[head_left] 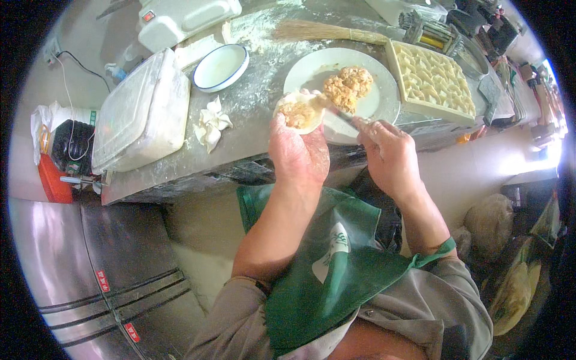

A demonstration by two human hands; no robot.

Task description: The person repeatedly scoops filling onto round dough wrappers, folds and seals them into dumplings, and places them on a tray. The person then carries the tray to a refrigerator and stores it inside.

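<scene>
My left hand [299, 150] is palm up and holds a round dough wrapper [316, 127] with a mound of minced filling [294, 114] on it. My right hand [389, 150] grips a thin filling spatula [344, 117]. Its blurred tip is at the wrapper's right edge. Behind both hands lies a white plate [301, 74] bearing a larger lump of the same filling [351, 85]. To the left, a small loose pile of dough wrappers [212, 123] rests on the floury worktop [252, 117].
A blue-rimmed white bowl [221, 67] and a lidded plastic box [139, 112] stand at left. At right is a shallow tray [443, 110] of pale dough pieces. Behind the plate lie a straw brush [324, 32] and a roller device [429, 36]. Steel doors [49, 252] are below left.
</scene>
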